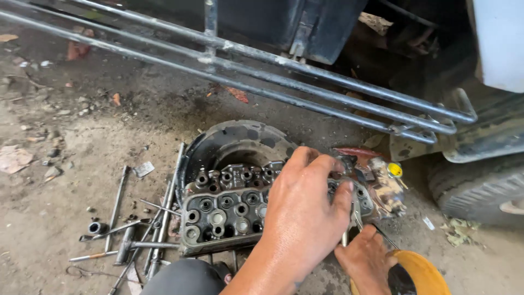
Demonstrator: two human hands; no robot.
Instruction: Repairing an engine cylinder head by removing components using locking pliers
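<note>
A grimy metal cylinder head (pixel 224 213) with rows of round ports lies on the dirt ground. My left hand (pixel 303 216) lies over its right end, fingers curled over the far edge and thumb pressed on the near side. Just below it, my right hand (pixel 364 257) is closed around a thin metal tool (pixel 355 216) that points up at the head's right end. What the tool tip touches is hidden by my left hand.
A dark round housing (pixel 234 142) stands behind the head. Loose rods, wrenches (pixel 131 232) and a socket (pixel 97 226) lie to the left. An oily part with a yellow cap (pixel 390 183), a yellow bowl (pixel 423 273), a tyre (pixel 480 188) and vehicle side bars (pixel 327 93) are nearby.
</note>
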